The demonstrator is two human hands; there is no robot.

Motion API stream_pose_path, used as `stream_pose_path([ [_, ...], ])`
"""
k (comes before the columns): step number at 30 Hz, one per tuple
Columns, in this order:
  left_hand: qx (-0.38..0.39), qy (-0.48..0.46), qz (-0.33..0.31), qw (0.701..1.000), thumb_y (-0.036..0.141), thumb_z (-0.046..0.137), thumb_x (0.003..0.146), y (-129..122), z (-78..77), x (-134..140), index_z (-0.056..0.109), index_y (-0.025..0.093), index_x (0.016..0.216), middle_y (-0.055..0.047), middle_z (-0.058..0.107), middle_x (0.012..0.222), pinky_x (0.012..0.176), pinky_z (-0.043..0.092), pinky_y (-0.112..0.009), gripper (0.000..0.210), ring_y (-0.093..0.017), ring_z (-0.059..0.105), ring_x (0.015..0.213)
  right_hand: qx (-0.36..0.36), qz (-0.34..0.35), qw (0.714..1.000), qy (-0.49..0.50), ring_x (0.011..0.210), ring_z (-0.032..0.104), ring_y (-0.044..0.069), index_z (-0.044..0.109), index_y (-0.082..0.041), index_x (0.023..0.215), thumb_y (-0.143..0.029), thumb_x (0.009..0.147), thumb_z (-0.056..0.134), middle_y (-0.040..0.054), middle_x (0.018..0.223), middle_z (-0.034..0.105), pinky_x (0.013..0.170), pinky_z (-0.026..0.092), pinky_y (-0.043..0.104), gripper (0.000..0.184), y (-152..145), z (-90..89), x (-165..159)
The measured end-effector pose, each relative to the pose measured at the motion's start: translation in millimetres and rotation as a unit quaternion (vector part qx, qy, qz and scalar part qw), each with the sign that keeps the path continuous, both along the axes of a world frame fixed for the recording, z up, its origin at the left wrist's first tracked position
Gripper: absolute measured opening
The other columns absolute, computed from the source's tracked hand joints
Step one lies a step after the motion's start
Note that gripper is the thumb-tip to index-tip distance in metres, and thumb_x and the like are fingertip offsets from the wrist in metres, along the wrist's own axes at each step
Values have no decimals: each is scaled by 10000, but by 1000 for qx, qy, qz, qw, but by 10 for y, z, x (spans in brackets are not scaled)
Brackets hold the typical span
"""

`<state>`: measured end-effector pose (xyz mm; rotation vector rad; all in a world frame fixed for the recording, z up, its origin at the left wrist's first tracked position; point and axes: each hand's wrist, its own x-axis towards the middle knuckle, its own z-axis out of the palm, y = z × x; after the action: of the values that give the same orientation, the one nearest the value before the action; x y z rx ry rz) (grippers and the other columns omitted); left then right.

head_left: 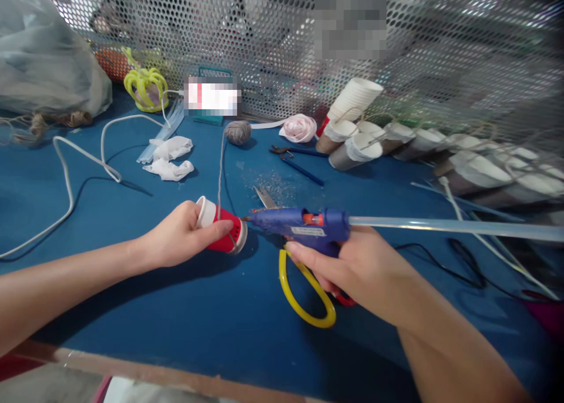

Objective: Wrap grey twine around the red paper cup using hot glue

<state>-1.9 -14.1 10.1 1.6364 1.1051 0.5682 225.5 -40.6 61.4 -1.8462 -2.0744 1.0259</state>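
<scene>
My left hand (187, 232) is closed around a red paper cup (227, 243) with a white rim, tipped on its side above the table. The thumb presses a strand of grey yarn (219, 180) against the cup. That strand runs back to a grey yarn ball (238, 132). In my right hand (348, 262) is a blue glue gun (299, 224), its nozzle at the base of the cup. A long clear glue stick (440, 225) sticks out of its rear. Partly hidden under the gun, yellow-handled scissors (308, 321) lie on the table.
Blue-handled pliers (304, 171), a pale pink ribbon roll (298, 128) and crumpled white material (170, 169) lie farther back. Wrapped cups (356, 150) line the right side. A white cable (68, 197) loops at left. Perforated metal mesh (273, 50) borders the blue table (198, 321).
</scene>
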Motion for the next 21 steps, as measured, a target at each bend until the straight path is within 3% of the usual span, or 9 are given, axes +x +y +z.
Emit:
stream_pose_path([
  [4,0,4,0,1000,407,473,791,-1,0,5,617,95,633,21,456,513,453,304,-186,378,-83,366,496,-24,-2,999,24,371,486,114,494,-221,478,-407,755,539,-45,370,504,442,434,233,337,36,12,-6],
  [11,-4,-1,9,1000,408,488,788,-5,6,6,636,97,655,21,504,525,474,326,-187,368,-86,404,498,-16,20,999,45,370,483,113,574,-191,573,-449,784,511,-44,363,494,440,427,237,338,65,-18,39],
  [14,-12,-12,20,1000,408,504,781,6,-1,4,626,99,628,23,513,511,453,309,-182,366,-78,400,480,-40,18,995,85,341,461,101,581,-184,647,-449,797,507,-59,366,487,399,401,229,314,49,8,90],
  [18,-32,-73,59,995,397,535,774,32,8,13,639,109,668,15,577,553,469,334,-170,324,-75,442,500,-32,7,991,131,371,468,95,560,-187,620,-416,783,557,-63,355,476,483,419,240,281,40,49,170],
  [21,-41,-102,89,990,372,555,768,40,30,27,642,113,682,18,590,554,470,347,-166,286,-70,445,489,-12,-34,974,223,367,416,73,542,-188,623,-371,739,611,-75,365,456,443,369,222,228,86,65,217],
])
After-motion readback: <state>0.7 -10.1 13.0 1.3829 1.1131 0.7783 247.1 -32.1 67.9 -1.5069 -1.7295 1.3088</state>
